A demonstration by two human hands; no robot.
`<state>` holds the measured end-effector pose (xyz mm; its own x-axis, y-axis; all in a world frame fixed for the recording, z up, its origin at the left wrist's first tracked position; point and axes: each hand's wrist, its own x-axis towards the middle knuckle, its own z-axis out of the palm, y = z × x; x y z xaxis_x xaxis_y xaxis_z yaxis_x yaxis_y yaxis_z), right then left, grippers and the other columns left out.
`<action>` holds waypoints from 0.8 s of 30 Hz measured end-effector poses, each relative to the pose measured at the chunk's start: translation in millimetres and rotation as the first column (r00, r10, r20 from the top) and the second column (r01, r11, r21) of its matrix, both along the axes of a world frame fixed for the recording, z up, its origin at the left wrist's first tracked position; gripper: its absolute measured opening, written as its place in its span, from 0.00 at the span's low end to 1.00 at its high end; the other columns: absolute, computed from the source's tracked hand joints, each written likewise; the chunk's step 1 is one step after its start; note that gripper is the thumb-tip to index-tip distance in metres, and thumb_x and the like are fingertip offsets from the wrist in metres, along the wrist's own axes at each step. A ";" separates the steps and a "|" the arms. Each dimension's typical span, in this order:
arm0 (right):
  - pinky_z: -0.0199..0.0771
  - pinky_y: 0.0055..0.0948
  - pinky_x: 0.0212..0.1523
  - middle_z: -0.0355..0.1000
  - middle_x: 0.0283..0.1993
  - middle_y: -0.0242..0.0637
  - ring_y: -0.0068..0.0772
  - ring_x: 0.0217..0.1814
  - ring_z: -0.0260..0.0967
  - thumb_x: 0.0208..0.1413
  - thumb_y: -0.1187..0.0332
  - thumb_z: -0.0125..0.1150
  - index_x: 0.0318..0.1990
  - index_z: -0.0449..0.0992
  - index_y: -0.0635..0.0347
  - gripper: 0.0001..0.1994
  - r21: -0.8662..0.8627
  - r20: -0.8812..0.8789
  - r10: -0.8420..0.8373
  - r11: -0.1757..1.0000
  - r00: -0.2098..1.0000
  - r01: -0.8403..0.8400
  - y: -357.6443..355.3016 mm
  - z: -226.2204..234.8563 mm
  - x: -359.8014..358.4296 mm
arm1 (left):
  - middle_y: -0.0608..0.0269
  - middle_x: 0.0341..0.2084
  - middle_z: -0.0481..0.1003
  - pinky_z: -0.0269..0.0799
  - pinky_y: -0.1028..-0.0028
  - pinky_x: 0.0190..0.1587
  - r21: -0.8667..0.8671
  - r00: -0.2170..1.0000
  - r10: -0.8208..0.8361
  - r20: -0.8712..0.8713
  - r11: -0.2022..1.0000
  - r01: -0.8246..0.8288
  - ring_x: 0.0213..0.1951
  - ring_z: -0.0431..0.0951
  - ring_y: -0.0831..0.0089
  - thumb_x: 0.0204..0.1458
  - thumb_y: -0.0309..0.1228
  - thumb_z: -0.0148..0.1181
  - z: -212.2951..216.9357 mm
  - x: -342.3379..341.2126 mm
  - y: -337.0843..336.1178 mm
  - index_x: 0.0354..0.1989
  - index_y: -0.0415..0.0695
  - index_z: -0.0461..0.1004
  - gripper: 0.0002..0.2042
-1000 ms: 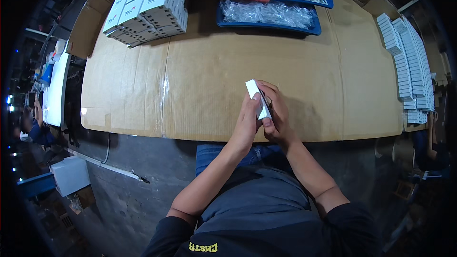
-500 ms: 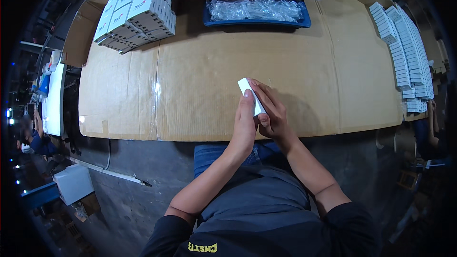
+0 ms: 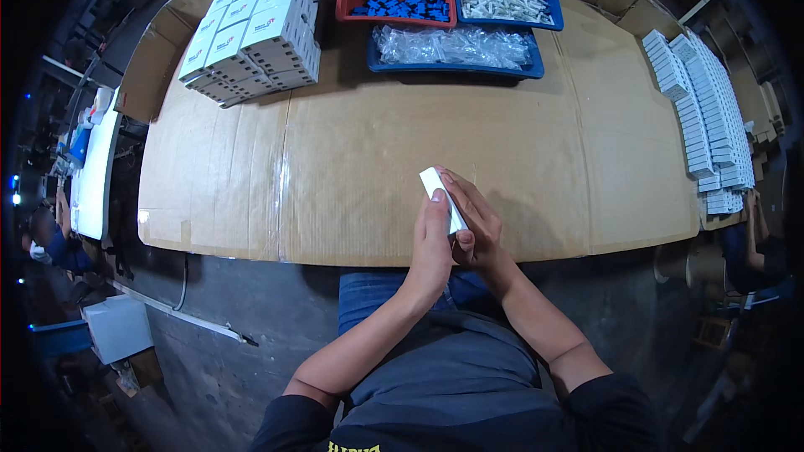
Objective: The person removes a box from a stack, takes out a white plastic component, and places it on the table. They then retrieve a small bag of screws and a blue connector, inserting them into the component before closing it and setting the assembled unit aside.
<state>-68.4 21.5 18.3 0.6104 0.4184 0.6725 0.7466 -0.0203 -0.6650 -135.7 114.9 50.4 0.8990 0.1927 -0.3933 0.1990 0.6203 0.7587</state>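
Between my two hands, over the near part of the cardboard-covered table (image 3: 377,142), is a small slim white box (image 3: 444,199). My left hand (image 3: 430,238) grips its left side, with the thumb lying along the upper face. On the other side my right hand (image 3: 477,222) is wrapped against it, the fingers reaching toward the far end and the thumb bent near the close end. The box tilts with its far end to the left. Its underside is hidden by my hands.
At the far left stands a block of stacked white boxes (image 3: 251,29). A red tray (image 3: 342,4) of blue pieces, a blue tray (image 3: 556,12) of white tube-like pieces and another blue tray (image 3: 452,72) of clear plastic packets sit far centre. Rows of thin white boxes (image 3: 712,109) line the right.
The view has shifted, so the table and trays appear lower. Both hands keep the same hold on the white box.
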 end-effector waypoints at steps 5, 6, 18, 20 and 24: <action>0.76 0.49 0.62 0.71 0.63 0.63 0.64 0.63 0.74 0.75 0.46 0.35 0.66 0.69 0.74 0.35 0.015 0.042 -0.001 1.000 0.999 0.000 -0.3 -1.2 0.5 | 0.63 0.46 0.72 0.75 0.77 0.40 0.082 1.000 0.010 0.024 0.997 -0.012 0.44 0.76 0.78 0.70 0.56 0.44 2.6 -0.1 -2.9 0.64 0.40 0.64 0.30; 0.76 0.49 0.62 0.71 0.63 0.63 0.64 0.63 0.74 0.75 0.46 0.35 0.66 0.69 0.74 0.35 0.012 0.042 0.002 1.000 0.999 -0.003 -0.3 -2.1 0.1 | 0.64 0.46 0.72 0.75 0.78 0.39 0.100 0.999 0.016 0.038 0.995 -0.020 0.43 0.75 0.79 0.71 0.55 0.43 1.9 0.5 -3.7 0.65 0.40 0.64 0.30; 0.77 0.49 0.60 0.73 0.61 0.64 0.65 0.62 0.75 0.76 0.46 0.32 0.64 0.71 0.75 0.36 0.016 0.044 0.009 1.000 0.999 -0.010 4.8 -6.0 0.5 | 0.64 0.46 0.71 0.74 0.79 0.37 0.130 0.996 0.054 0.072 0.989 -0.063 0.42 0.75 0.80 0.72 0.54 0.42 2.9 -1.3 -0.8 0.65 0.41 0.64 0.29; 0.77 0.49 0.61 0.73 0.61 0.65 0.65 0.62 0.75 0.76 0.46 0.32 0.65 0.71 0.75 0.36 0.009 0.033 0.011 1.000 0.999 -0.011 4.1 -7.3 -0.8 | 0.65 0.45 0.71 0.75 0.78 0.39 0.120 0.999 0.020 0.040 0.992 -0.025 0.43 0.74 0.80 0.72 0.54 0.42 5.2 -3.5 0.4 0.63 0.41 0.65 0.28; 0.77 0.50 0.61 0.72 0.61 0.65 0.65 0.62 0.74 0.76 0.46 0.32 0.65 0.70 0.75 0.36 0.011 0.031 0.021 1.000 0.999 -0.022 3.8 -5.6 -2.4 | 0.66 0.44 0.71 0.74 0.78 0.40 0.153 0.995 0.056 0.087 0.986 -0.069 0.42 0.74 0.81 0.72 0.54 0.42 4.5 -3.9 -1.2 0.61 0.41 0.66 0.27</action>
